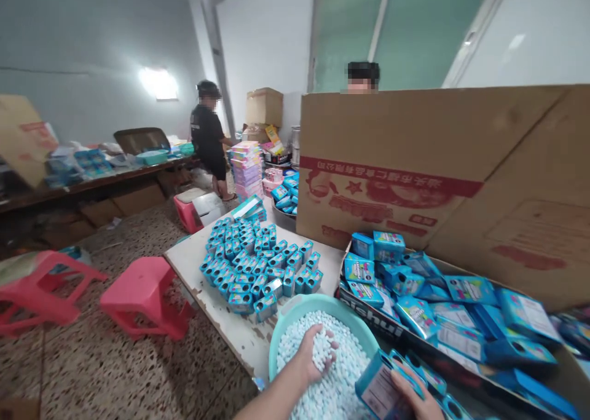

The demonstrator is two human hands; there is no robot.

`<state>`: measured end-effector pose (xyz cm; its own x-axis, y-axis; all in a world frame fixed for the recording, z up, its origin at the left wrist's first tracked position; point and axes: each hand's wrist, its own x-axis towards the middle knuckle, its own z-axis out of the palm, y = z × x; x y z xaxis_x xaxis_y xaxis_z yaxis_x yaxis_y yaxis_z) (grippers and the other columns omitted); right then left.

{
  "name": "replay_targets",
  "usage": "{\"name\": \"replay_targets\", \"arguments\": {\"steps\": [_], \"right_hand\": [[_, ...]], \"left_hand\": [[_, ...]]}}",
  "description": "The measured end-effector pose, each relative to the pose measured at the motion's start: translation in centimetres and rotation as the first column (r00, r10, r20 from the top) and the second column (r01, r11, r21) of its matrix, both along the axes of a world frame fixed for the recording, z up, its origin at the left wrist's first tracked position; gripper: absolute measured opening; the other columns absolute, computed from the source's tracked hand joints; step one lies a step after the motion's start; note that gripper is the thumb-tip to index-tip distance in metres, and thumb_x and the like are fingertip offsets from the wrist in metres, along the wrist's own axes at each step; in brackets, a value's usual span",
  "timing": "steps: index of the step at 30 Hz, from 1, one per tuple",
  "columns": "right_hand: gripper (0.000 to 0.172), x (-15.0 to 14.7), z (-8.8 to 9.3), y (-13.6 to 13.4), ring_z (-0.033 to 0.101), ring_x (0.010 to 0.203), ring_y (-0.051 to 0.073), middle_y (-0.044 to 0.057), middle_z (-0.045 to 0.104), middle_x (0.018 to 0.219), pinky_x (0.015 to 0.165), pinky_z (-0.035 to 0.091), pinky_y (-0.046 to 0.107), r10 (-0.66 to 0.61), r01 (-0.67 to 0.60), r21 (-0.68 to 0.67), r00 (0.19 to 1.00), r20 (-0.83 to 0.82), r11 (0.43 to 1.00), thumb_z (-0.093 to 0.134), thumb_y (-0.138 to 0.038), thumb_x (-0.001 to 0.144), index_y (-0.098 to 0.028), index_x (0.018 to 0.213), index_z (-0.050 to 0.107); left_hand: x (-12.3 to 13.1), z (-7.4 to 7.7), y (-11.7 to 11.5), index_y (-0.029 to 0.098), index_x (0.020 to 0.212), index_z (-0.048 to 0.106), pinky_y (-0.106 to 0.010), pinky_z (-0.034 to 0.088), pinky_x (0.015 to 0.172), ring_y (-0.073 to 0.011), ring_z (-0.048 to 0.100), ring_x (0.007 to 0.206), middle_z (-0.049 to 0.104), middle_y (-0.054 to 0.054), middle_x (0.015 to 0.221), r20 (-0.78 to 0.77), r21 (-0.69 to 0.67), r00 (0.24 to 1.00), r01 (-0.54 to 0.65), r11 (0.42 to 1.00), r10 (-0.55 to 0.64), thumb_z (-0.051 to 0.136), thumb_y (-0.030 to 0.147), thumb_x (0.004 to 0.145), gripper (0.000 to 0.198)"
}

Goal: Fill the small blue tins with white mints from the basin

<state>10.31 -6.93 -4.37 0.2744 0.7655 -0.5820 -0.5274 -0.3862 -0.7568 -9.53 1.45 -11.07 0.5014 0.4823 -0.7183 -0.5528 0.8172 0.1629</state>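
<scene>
My left hand [313, 352] reaches into a teal basin [295, 312] full of small white pellets [338, 377], its fingers curled round a scoop of them. My right hand [417, 398] at the bottom edge grips a small blue box [380, 389], tilted beside the basin. Several upright open blue boxes [258, 269] stand packed together on the white table [221, 318] just beyond the basin.
A shallow carton tray [369, 321] at the right holds several flat blue boxes [442, 300]. A big cardboard wall [437, 162] stands behind it, a person partly hidden behind. Another person [209, 137] stands by a far table. Pink stools [145, 297] sit on the floor at the left.
</scene>
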Motion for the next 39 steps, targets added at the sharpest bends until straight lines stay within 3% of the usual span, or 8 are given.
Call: {"name": "replay_targets", "arguments": {"steps": [5, 9, 14, 19, 22, 24, 29, 39], "right_hand": [[0.057, -0.9, 1.0, -0.7, 0.069, 0.065, 0.022, 0.001, 0.072, 0.069, 0.059, 0.056, 0.03, -0.121, 0.119, -0.036, 0.99, -0.074, 0.992, 0.089, -0.033, 0.036, -0.018, 0.085, 0.064], [0.065, -1.9, 1.0, -1.4, 0.069, 0.067, 0.024, 0.002, 0.073, 0.074, 0.059, 0.055, 0.03, -0.173, 0.173, 0.012, 0.985, 0.017, 0.985, 0.085, -0.042, 0.042, -0.018, 0.097, 0.063], [0.065, -1.5, 1.1, -1.6, 0.068, 0.07, 0.024, 0.002, 0.072, 0.075, 0.064, 0.055, 0.032, -0.128, 0.121, 0.047, 0.964, 0.235, 0.992, 0.081, -0.049, 0.046, -0.018, 0.101, 0.064], [0.049, -0.9, 0.0, -0.8, 0.066, 0.075, 0.025, 0.004, 0.072, 0.079, 0.071, 0.053, 0.033, 0.051, -0.103, 0.059, 0.818, 0.573, 0.993, 0.078, -0.049, 0.048, -0.019, 0.085, 0.07], [0.042, -2.4, -0.4, -0.1, 0.065, 0.079, 0.026, 0.005, 0.07, 0.082, 0.076, 0.051, 0.036, 0.022, -0.151, 0.137, 0.746, 0.665, 0.979, 0.076, -0.046, 0.051, -0.019, 0.083, 0.07], [0.037, -3.6, -0.4, 0.3, 0.064, 0.083, 0.026, 0.005, 0.069, 0.085, 0.081, 0.049, 0.038, -0.002, -0.199, 0.201, 0.706, 0.708, 0.959, 0.074, -0.043, 0.054, -0.02, 0.082, 0.069], [0.031, -5.1, -0.1, 0.9, 0.062, 0.088, 0.025, 0.005, 0.066, 0.087, 0.082, 0.047, 0.038, 0.023, -0.284, 0.215, 0.651, 0.759, 0.934, 0.072, -0.036, 0.059, -0.02, 0.085, 0.067], [0.028, -5.3, -0.6, 1.2, 0.06, 0.092, 0.025, 0.005, 0.065, 0.092, 0.083, 0.045, 0.038, 0.096, -0.392, 0.163, 0.563, 0.821, 0.905, 0.074, -0.023, 0.063, -0.02, 0.089, 0.065]], "left_hand": [[0.0, 0.7, 0.2, 0.015, 0.08, 0.056, -0.015, 0.026, 0.033, -0.0129, 0.052, 0.036, 0.061, -0.004, 0.057, 0.01, -0.027, 1.0, 0.026, 0.999, -0.026, 0.053, 0.036, 0.077, 0.022], [0.7, 1.3, 0.2, 0.016, 0.083, 0.055, -0.017, 0.031, 0.033, -0.0154, 0.056, 0.04, 0.064, -0.005, 0.061, -0.018, 0.011, 1.0, 0.009, 1.0, -0.008, 0.051, 0.04, 0.08, 0.024], [1.6, 2.1, 0.4, 0.016, 0.074, 0.052, -0.014, 0.026, 0.032, -0.0097, 0.047, 0.033, 0.057, -0.001, 0.051, -0.158, -0.056, 0.984, 0.078, 0.995, -0.086, 0.048, 0.036, 0.082, 0.023], [2.5, 6.1, 1.1, 0.016, 0.074, 0.053, -0.016, 0.025, 0.031, -0.0096, 0.047, 0.033, 0.056, 0.0, 0.052, -0.19, 0.107, 0.981, 0.058, 0.993, -0.037, 0.051, 0.036, 0.079, 0.02], [3.5, 8.9, 1.2, 0.016, 0.07, 0.054, -0.017, 0.026, 0.032, -0.009, 0.047, 0.034, 0.057, 0.0, 0.052, -0.186, 0.279, 0.981, 0.001, 0.96, 0.053, 0.056, 0.037, 0.074, 0.022], [4.3, 9.9, 1.1, 0.015, 0.066, 0.054, -0.019, 0.03, 0.035, -0.0086, 0.047, 0.036, 0.056, 0.0, 0.051, -0.183, 0.411, 0.974, -0.05, 0.91, 0.136, 0.061, 0.039, 0.069, 0.025], [5.6, 10.0, 0.7, 0.016, 0.062, 0.051, -0.022, 0.038, 0.042, -0.0093, 0.051, 0.042, 0.055, 0.002, 0.054, -0.214, 0.518, 0.938, -0.126, 0.846, 0.271, 0.068, 0.04, 0.059, 0.03], [5.8, 9.9, 0.5, 0.017, 0.067, 0.049, -0.022, 0.04, 0.046, -0.0094, 0.052, 0.044, 0.054, 0.004, 0.054, -0.299, 0.59, 0.914, -0.048, 0.806, 0.273, 0.068, 0.037, 0.063, 0.029]]}}
